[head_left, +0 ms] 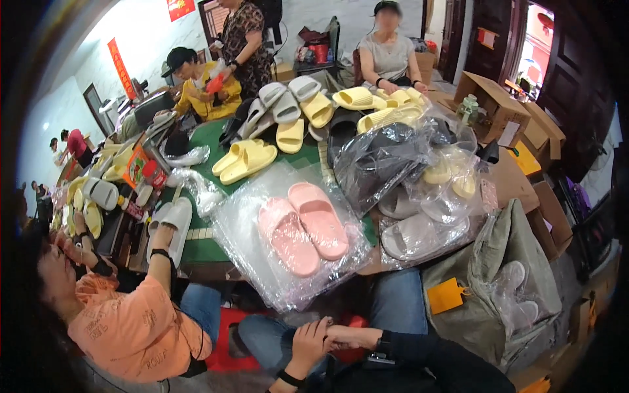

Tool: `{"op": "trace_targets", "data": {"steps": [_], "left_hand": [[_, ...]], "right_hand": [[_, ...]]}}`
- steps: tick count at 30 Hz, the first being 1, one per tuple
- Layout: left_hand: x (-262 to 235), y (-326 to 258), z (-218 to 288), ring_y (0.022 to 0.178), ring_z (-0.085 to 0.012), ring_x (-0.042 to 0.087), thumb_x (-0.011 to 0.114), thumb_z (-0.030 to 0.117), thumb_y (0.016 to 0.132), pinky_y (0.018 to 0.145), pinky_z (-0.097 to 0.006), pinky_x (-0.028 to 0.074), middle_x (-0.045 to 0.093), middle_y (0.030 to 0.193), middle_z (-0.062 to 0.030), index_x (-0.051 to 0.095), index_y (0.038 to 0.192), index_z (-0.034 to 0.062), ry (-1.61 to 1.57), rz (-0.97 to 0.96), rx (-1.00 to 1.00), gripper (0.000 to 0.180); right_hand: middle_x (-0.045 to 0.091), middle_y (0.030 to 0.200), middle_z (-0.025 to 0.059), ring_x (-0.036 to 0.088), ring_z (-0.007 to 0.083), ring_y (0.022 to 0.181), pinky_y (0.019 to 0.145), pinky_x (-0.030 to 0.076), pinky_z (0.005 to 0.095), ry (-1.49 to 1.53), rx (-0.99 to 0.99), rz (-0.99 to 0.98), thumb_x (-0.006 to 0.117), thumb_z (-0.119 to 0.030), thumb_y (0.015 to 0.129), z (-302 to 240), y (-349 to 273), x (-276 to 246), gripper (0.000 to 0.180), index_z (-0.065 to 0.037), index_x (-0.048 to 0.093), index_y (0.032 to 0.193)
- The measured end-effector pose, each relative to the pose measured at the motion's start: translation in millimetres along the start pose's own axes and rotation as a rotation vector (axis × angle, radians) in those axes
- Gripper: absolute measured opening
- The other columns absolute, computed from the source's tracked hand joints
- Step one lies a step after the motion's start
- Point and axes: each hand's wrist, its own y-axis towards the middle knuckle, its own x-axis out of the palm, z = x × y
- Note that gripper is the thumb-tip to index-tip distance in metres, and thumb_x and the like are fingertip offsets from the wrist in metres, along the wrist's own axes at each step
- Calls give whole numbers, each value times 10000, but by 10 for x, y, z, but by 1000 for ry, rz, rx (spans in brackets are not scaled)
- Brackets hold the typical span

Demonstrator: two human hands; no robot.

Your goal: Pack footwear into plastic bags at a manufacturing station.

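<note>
Over my lap, my left hand (309, 343) and my right hand (352, 336) meet. The left one closes over the fingers of the right, which are mostly hidden; I make out no object between them. On the table just ahead, a pair of pink slippers (319, 221) lies in a clear plastic bag, on top of a stack of clear plastic bags (246, 229). Neither hand touches them. Beyond the stack sits a pair of yellow slippers (247, 161) on the green tabletop (206, 187).
A heap of grey and yellow slippers (286, 108) covers the table's far side. Bagged grey slippers (409, 236) lie right, above a green-grey sack (481, 281). Cardboard boxes (491, 108) stand behind. At left, a person in orange (141, 327) handles a light slipper; others sit across.
</note>
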Motion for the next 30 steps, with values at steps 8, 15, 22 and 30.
{"op": "trace_targets", "data": {"steps": [8, 15, 22, 30], "left_hand": [[212, -268, -18, 767, -316, 593, 543, 383, 880, 687, -408, 465, 640, 870, -137, 577, 1162, 61, -62, -14, -171, 430], [92, -153, 11, 800, -333, 617, 585, 336, 868, 712, -413, 491, 649, 896, -154, 576, 1130, 56, -106, -46, -254, 383], [-402, 279, -67, 1054, -389, 522, 675, 157, 797, 919, -446, 418, 561, 1153, -202, 566, 1153, 8, -113, 377, -251, 402], [-586, 1042, -88, 1312, -437, 301, 673, 185, 810, 1080, -482, 253, 307, 1425, -263, 382, 1374, -3, -134, 436, -390, 663]], "right_hand": [[589, 774, -40, 555, 80, 718, 657, 447, 238, 165, 25, 82, 452, -229, 955, -129, -159, 97, 195, -113, 603, 917], [577, 755, -30, 510, 60, 693, 635, 411, 227, -123, 11, 31, 450, -183, 926, -549, -349, 142, 205, -82, 609, 845], [647, 933, 40, 584, 104, 879, 810, 458, 251, -656, -542, 487, 523, -188, 958, -1363, -887, 324, 226, 1, 636, 1010], [602, 1189, 97, 573, 173, 1062, 934, 430, 312, -313, -745, 637, 439, -201, 982, -1881, -1037, 576, 355, 7, 525, 1256]]}}
